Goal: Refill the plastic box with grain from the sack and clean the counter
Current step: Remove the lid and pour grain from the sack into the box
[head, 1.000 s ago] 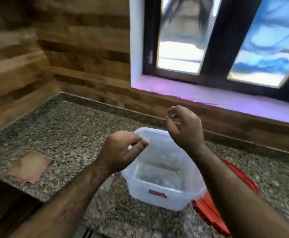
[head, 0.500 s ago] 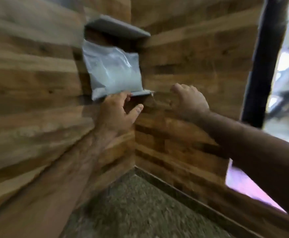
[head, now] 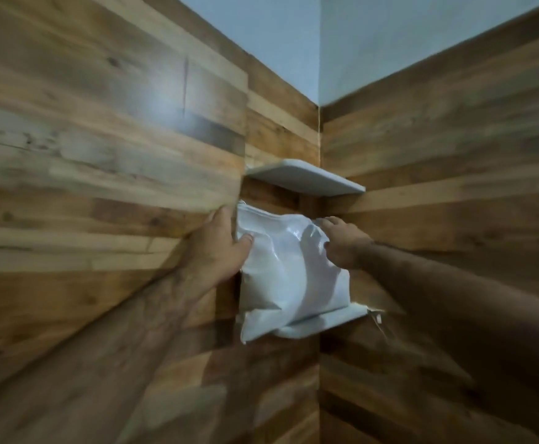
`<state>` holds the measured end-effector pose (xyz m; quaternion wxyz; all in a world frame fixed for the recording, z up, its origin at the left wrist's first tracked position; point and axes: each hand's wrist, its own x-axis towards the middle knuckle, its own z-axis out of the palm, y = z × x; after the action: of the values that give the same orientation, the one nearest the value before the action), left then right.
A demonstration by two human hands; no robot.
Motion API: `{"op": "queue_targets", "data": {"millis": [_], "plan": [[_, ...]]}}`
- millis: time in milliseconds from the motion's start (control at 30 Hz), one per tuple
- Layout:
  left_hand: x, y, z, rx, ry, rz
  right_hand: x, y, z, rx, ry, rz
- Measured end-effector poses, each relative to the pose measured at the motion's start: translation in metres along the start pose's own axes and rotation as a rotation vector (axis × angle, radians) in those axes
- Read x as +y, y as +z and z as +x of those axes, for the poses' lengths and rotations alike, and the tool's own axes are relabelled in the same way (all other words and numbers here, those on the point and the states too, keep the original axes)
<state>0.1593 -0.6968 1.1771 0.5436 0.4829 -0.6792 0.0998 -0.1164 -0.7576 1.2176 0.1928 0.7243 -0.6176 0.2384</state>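
Observation:
A white plastic sack (head: pixel 289 277) stands upright on a small grey corner shelf (head: pixel 325 322) set between two wood-panelled walls. My left hand (head: pixel 218 246) presses flat against the sack's left side, thumb on its front face. My right hand (head: pixel 341 243) lies on the sack's upper right corner, fingers curled over the top edge. The sack's bottom left corner hangs past the shelf's front edge. The plastic box and the counter are out of view.
A second grey corner shelf (head: pixel 306 179) sits just above the sack, leaving little headroom. Wood-panelled walls (head: pixel 101 155) close in on both sides, with a pale painted wall (head: pixel 325 43) above them.
The view swung up from the counter and box to the corner shelves. Both hands rose from below the lower shelf and now rest on the sack's two sides.

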Motion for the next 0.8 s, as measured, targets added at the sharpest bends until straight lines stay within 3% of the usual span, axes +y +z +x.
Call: {"op": "queue_targets", "data": {"millis": [133,400,533,700,800], "plan": [[0.0,0.006,0.031,-0.009,0.07,-0.018,-0.01,0.001,0.053,0.106,-0.03,0.157],[0.009,0.001,0.054,-0.073,0.151,0.118,-0.003,0.001,0.087,-0.062,-0.04,0.189],[0.01,0.001,0.052,-0.027,0.164,0.126,0.004,0.011,0.078,0.105,-0.026,0.1],[0.03,-0.002,0.039,-0.01,0.127,0.029,-0.004,0.013,0.062,0.26,0.07,0.171],[0.044,-0.013,0.03,0.0,0.122,0.018,-0.007,-0.005,0.048,0.289,0.091,0.17]]}}
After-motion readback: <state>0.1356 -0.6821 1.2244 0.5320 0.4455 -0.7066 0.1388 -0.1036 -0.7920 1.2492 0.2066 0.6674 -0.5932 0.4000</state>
